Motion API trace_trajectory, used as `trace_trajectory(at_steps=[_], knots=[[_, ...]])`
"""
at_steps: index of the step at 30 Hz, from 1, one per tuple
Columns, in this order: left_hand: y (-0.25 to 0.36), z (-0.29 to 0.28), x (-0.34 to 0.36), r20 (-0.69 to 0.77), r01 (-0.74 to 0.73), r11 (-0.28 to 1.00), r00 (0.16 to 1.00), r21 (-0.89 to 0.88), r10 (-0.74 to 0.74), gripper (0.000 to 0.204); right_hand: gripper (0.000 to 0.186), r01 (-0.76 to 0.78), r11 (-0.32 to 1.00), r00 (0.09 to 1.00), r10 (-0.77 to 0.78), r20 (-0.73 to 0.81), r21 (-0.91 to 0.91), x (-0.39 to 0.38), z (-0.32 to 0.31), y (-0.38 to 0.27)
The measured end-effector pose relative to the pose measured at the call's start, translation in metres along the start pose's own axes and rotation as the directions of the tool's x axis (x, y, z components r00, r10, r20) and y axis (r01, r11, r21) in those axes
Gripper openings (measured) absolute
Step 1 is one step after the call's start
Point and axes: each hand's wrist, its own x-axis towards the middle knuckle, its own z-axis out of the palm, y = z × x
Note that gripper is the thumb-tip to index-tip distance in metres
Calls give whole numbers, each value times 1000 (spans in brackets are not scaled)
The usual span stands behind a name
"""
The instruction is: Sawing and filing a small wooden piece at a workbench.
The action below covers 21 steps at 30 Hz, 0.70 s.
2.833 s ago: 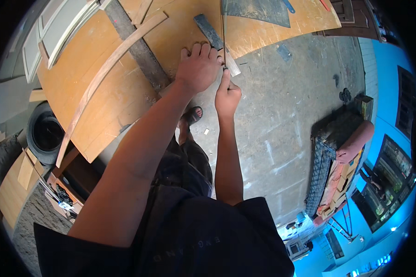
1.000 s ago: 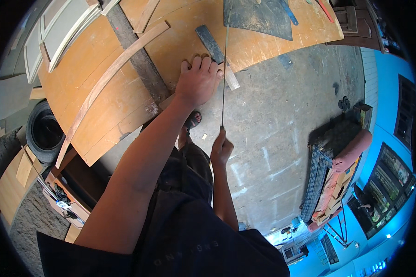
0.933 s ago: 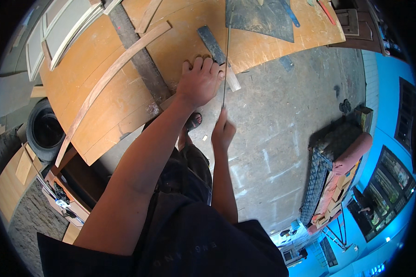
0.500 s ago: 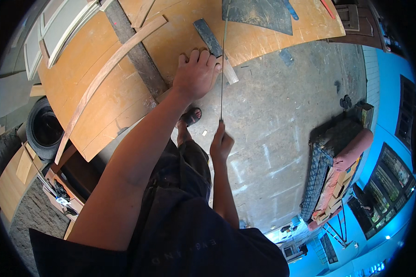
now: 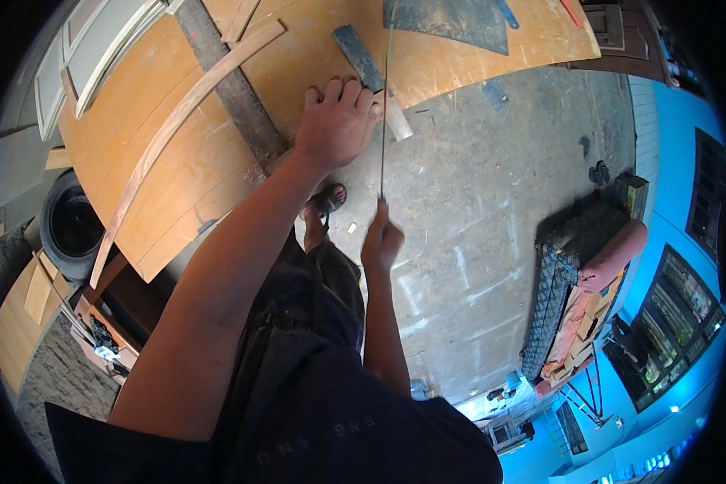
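Observation:
My right hand (image 5: 381,240) is closed around the near end of a handsaw (image 5: 384,153). Its long thin blade shows edge-on and runs away from me over the table's edge. My left hand (image 5: 336,125) presses down at that edge, fingers bent over a pale wood strip (image 5: 398,123) whose end juts past the tabletop. The blade crosses this strip just right of my left fingers. A dark grey flat block (image 5: 356,55) lies against the strip's far side. Part of the strip is hidden beneath my left hand.
The orange-brown wooden tabletop (image 5: 181,165) carries a long curved wood piece (image 5: 169,129), a dark beam (image 5: 238,93) and a dark flat sheet (image 5: 452,22). A tire (image 5: 73,226) stands at left. A padded sofa-like piece (image 5: 557,306) stands on the concrete floor (image 5: 508,161) at right.
My right hand has moved slightly away from me, toward the table, with the saw. The left hand stays on the wood strip. The whole view has shifted a little.

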Motion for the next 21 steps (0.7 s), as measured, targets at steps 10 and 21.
trace_trajectory(at_steps=[10,21], knots=[[-1,4,1,-72,-21,999,997,40,24,21,53,-43,991,995,32,90,126,-27,-16,29],[-3,8,3,-32,-7,1000,999,16,7,22,59,122,978,990,-132,53,169,75,28,-47]])
